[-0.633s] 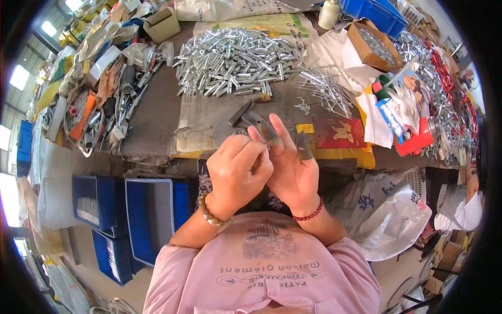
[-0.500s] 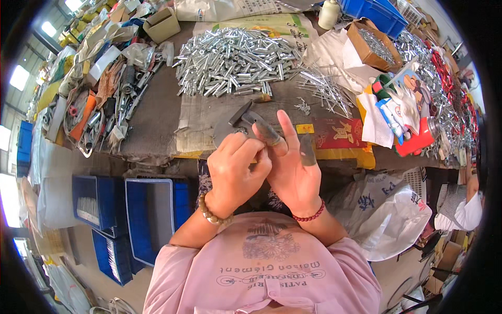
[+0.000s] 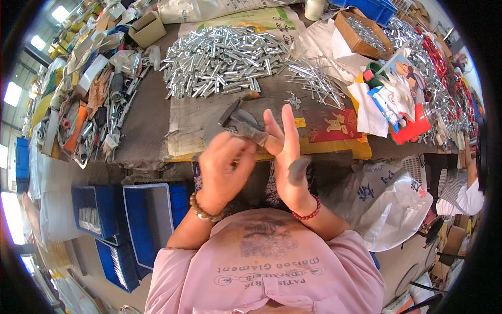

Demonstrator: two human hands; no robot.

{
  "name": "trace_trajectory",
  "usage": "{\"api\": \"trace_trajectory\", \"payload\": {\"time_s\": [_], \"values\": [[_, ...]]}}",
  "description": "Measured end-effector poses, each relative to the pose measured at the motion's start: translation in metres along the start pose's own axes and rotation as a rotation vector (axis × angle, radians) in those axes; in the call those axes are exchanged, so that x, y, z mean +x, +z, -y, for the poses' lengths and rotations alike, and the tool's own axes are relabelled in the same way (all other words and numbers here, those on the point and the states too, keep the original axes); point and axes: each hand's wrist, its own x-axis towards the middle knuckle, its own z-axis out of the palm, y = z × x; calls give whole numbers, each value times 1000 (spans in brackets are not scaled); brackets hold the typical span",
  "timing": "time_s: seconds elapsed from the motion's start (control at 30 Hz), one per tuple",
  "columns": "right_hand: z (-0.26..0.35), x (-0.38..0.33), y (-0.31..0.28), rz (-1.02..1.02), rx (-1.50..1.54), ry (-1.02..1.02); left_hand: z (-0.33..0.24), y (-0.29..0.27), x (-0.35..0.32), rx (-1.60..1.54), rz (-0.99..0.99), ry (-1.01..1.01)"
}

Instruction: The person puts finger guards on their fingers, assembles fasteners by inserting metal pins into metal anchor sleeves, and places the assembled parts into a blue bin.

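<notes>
My left hand [image 3: 226,166] is curled and slightly blurred, close beside the fingers of my right hand [image 3: 286,157]. What its fingers hold, if anything, is hidden. Dark grey sleeves cover two digits of my right hand: a finger sleeve [image 3: 250,133] on a finger bent toward the left hand, and a thumb sleeve [image 3: 298,170]. The other fingers of that hand point up, apart and holding nothing. Just beyond the hands lies a dark hammer-like tool [image 3: 230,112] over a round grey disc [image 3: 213,127]. A large heap of short silvery metal tubes [image 3: 222,63] lies farther back.
Long thin metal rods [image 3: 316,86] and small metal pieces [image 3: 293,100] lie right of the heap. A cardboard box [image 3: 361,36] of parts and a red bottle [image 3: 413,125] stand right. Tools [image 3: 115,94] crowd the left. Blue crates [image 3: 149,225] sit below the bench edge.
My left hand has shifted left and down, away from the right palm. My right hand has turned edge-on, its sleeved finger now bent to the left. The whole view has shifted slightly.
</notes>
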Motion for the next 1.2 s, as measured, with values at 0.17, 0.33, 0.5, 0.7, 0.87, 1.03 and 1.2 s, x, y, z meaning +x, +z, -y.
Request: {"api": "trace_trajectory", "payload": {"time_s": [0.17, 0.33, 0.5, 0.7, 0.87, 1.03, 1.2], "values": [[6, 7, -22, 165, -862, -440, -20, -19, 8, -4, -79, -140], [22, 14, -23, 476, -1366, -557, -22, -25, 12, -127, 66, -271], [47, 21, -14, 589, -1449, -533, -5, -27, 6, -229, 213, -307], [62, 24, -8, 600, -1407, -489, -5, -48, 18, -419, 227, -589], [57, 23, -1, 609, -1479, -424, -28, -41, 16, -86, 152, -319], [39, 19, -2, 531, -1598, -467, -32, -30, 13, 130, 82, -152], [33, 15, -4, 598, -1725, -431, -27, -27, 14, 299, 151, -21]]}}
